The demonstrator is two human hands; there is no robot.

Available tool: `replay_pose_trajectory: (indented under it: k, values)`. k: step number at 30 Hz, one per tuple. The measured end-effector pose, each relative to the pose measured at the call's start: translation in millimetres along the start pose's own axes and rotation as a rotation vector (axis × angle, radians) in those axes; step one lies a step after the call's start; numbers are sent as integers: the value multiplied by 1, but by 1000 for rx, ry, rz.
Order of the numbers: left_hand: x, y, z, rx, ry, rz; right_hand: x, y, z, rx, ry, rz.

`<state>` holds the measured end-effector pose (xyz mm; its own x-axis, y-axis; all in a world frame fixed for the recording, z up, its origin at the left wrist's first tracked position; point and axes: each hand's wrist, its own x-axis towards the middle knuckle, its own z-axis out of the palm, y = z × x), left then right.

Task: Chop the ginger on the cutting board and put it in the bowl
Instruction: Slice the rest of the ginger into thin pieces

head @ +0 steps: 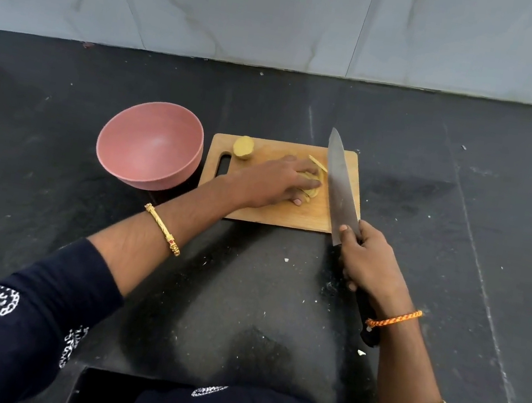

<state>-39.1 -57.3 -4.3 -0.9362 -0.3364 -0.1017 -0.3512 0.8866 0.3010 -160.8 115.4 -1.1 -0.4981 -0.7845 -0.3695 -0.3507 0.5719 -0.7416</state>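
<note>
At the left of the dark stone countertop [60, 136] a pink bowl [149, 145] stands upright with nothing visible inside it, just beside the left edge of a wooden cutting board [276, 215]. On the board's far-left corner, next to its handle slot, lies an uncut ginger chunk [243, 147] with its pale cut face showing. Toward the middle of the board the left hand [276, 182] lies palm down over a cluster of ginger slices [312, 190], its fingers curled over them and pressing them to the wood; one thin ginger strip [318, 163] lies just beyond the fingertips. A gold bangle [162, 228] circles the left forearm above a dark printed sleeve. Right of the slices, a chef's knife [339, 184] slants across the board's right side, tip pointing away past the far edge, blade close beside the ginger. The right hand [370, 258] is wrapped firmly round the knife's black handle, off the board's near-right corner, an orange thread bracelet [393, 318] at its wrist.
</note>
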Motion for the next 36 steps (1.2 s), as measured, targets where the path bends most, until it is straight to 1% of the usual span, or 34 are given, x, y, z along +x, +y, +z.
replay_pose_trajectory:
  k: [5, 8, 10, 15, 18, 21, 23, 25, 27, 29, 31, 34, 36]
  values:
    - [7, -2, -6, -34, -70, -16, 0, -1, -3, 23, 2, 12]
    - [8, -4, -9, -94, -69, -38, 0, -2, -6, 40, -9, 6]
    - [4, -5, -6, -136, -25, -44, -2, -2, -7, 46, -8, 2]
    - [-12, -3, 8, -172, 157, -96, -6, 0, -5, 49, -24, 19]
    - [-13, 0, 12, -205, 207, -132, -7, 0, -1, 52, -27, 16]
    - [-12, 3, 11, -238, 195, -158, -9, 0, 1, 42, 3, 0]
    - [-10, 5, 8, -237, 139, -138, -10, 2, 2, 49, 34, -6]
    - [-5, 8, 5, -163, 69, -119, -10, 4, 1, 54, 53, -9]
    - [1, 12, 6, -89, 72, -113, -10, 5, 0, 56, 63, -8]
    - [7, 16, 15, -66, 177, -123, -10, 6, -2, 60, 76, -2]
    - [12, 22, 26, -91, 318, -173, -9, 6, -2, 59, 87, 3]
    - [16, 28, 38, -200, 514, -252, -9, 5, -2, 61, 88, 0]
    - [16, 28, 42, -266, 579, -284, -9, 4, -2, 56, 88, -5]
